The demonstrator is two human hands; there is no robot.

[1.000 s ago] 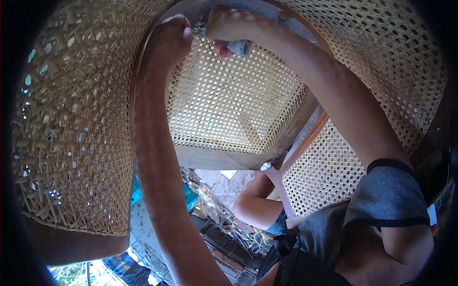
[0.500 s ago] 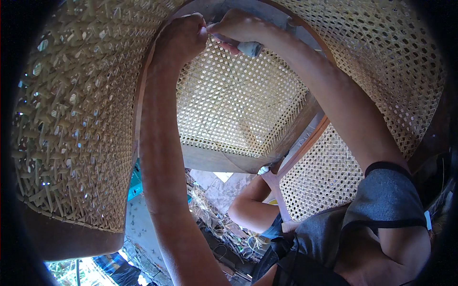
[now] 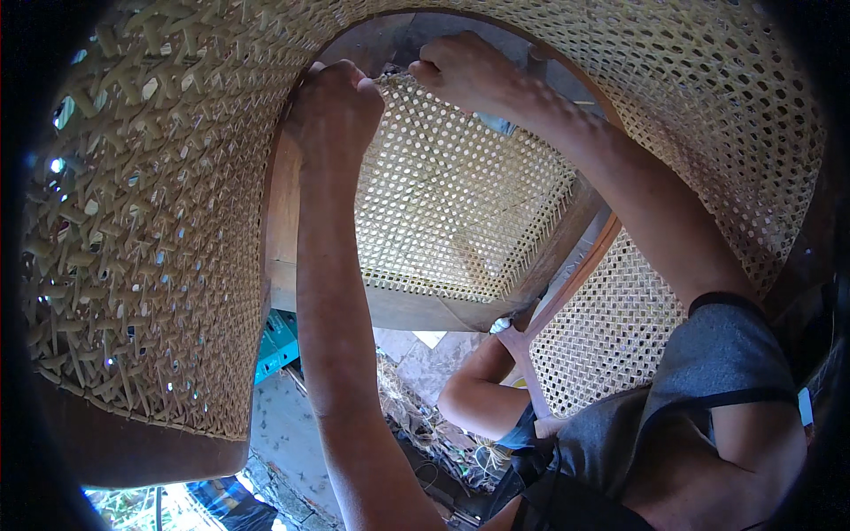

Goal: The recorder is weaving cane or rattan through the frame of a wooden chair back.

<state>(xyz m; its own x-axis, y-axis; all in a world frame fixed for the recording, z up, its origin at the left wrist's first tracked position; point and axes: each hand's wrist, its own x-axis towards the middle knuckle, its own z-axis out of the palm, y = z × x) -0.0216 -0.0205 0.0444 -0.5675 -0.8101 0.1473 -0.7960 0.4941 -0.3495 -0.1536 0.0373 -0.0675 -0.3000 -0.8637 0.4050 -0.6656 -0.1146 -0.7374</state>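
Both of my hands are at the far edge of a woven cane seat panel [image 3: 460,195], set in a wooden frame. My left hand [image 3: 341,102] is closed at the panel's far left corner; whatever its fingers pinch is hidden. Just to the right, my right hand [image 3: 465,71] is closed too, thumb and forefinger pressed together over the cane's edge. A pale grey-blue handle [image 3: 496,123] sticks out below that hand, against its palm side; the rest of this tool is out of sight. Between the hands, a small gap shows dark, frayed-looking cane ends.
Curved cane walls rise at the left [image 3: 168,230] and right [image 3: 717,115], around my arms. Nearer on the right stands another cane panel [image 3: 611,327] in a wooden frame. A teal crate [image 3: 278,343] and loose cane scraps [image 3: 416,416] lie on the floor. A bent bare limb [image 3: 482,398] shows below.
My hands have moved apart, the right one shifting rightward and the left one slightly down. The handle under my right hand is now mostly covered. The whole view has shifted slightly.
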